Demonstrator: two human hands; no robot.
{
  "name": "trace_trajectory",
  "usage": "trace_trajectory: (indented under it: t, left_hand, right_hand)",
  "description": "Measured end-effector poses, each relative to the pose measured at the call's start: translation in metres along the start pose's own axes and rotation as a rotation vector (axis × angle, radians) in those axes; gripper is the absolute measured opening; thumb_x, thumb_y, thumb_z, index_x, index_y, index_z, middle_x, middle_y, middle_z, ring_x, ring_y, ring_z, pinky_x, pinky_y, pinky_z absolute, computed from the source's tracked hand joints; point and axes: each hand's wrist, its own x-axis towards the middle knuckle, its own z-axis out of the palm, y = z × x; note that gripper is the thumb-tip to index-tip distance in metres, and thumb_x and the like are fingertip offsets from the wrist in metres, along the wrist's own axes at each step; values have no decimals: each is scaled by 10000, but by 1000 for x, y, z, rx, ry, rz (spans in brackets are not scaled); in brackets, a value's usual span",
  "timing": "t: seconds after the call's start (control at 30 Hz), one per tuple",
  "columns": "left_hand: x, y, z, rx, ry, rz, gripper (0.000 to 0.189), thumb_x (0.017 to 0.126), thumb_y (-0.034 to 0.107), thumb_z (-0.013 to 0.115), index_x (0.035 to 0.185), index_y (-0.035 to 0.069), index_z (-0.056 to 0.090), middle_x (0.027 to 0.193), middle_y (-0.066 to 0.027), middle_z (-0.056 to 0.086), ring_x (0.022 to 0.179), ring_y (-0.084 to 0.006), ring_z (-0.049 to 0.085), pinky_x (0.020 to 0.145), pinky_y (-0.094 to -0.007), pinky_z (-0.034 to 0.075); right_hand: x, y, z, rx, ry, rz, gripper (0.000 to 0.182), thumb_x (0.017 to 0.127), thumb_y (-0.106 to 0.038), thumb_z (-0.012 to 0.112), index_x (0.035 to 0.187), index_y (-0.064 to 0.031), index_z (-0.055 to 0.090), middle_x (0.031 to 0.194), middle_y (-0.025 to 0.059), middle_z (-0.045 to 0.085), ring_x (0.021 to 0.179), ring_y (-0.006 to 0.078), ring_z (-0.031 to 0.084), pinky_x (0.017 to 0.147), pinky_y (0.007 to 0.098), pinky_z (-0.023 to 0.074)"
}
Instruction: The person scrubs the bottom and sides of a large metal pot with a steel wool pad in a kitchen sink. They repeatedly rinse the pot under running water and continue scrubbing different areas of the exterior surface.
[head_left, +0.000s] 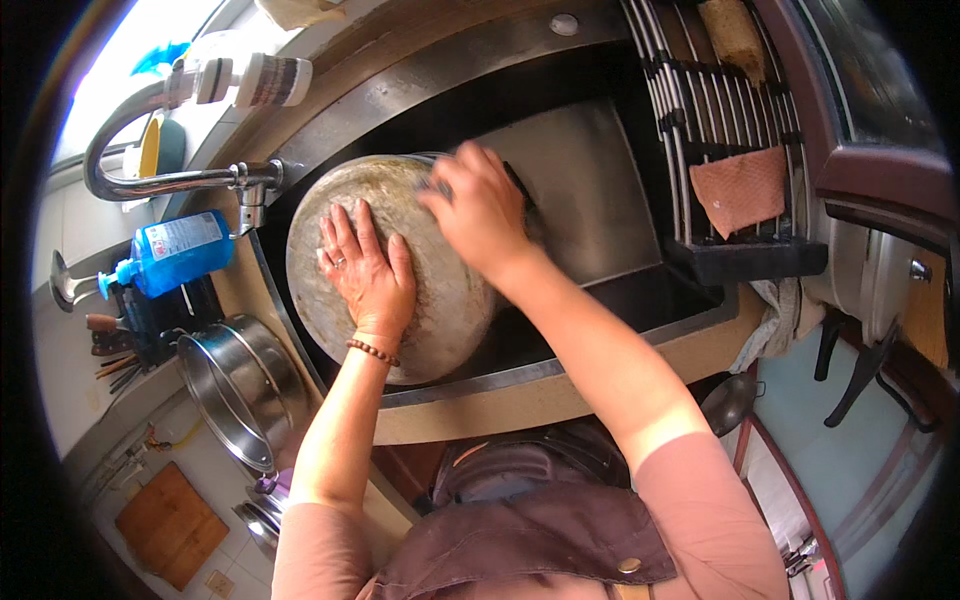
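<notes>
A large round metal pan lies in the sink with its stained, worn underside facing up. My left hand rests flat on that underside, fingers spread, a ring on one finger and a beaded bracelet at the wrist. Near the pan's far right edge, my right hand is curled around a small dark grey object. Motion blur and the fingers hide most of that object, so its kind cannot be told. A dark handle-like part shows just behind my right hand.
A chrome faucet arches at the sink's left, beside a blue pump bottle. Left of the sink stands a steel pot. A metal rack holding a pink cloth spans the right end. The steel sink extends rightward.
</notes>
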Motion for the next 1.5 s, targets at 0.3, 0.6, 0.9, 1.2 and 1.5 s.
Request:
trace_trajectory:
  t: [0.3, 0.6, 0.9, 1.2, 1.5]
  left_hand:
    - [-5, -1, -7, -4, -18, 5, 624, 867, 323, 498, 1408, 58, 335, 1486, -224, 233, 1383, -403, 176, 1068, -563, 156]
    - [3, 7, -15, -19, -54, -15, 622, 860, 306, 496, 1402, 46, 335, 1487, -222, 227, 1382, -389, 182, 1079, -544, 154]
    - [3, 9, -20, -75, -146, -46, 657, 834, 311, 507, 1399, 30, 325, 1484, -247, 213, 1380, -433, 153, 1075, -574, 131]
    - [6, 9, -25, -99, -173, -95, 657, 822, 313, 510, 1387, 25, 335, 1480, -249, 221, 1379, -436, 164, 1080, -573, 117]
    - [7, 10, -24, -92, -190, -78, 668, 830, 329, 495, 1392, 12, 323, 1485, -262, 202, 1382, -445, 150, 1080, -581, 105]
  right_hand:
    - [-49, 13, -13, 204, 0, 104, 229, 671, -142, 773, 759, -71, 574, 842, 106, 535, 879, 321, 540, 771, 418, 450]
    - [48, 28, 17, 227, -214, 2, 233, 719, -225, 729, 790, -30, 621, 849, 131, 603, 828, 301, 609, 769, 382, 482]
    - [93, 13, 38, 227, -512, -106, 240, 684, -210, 749, 761, -28, 613, 792, 134, 582, 777, 311, 600, 689, 382, 466]
    - [114, 3, 68, 272, -666, 1, 317, 668, -296, 757, 839, -45, 668, 913, 168, 633, 893, 330, 618, 776, 403, 488]
    - [-25, 24, -26, 344, -152, 199, 245, 658, -52, 789, 743, -21, 561, 763, 93, 539, 743, 252, 554, 690, 320, 460]
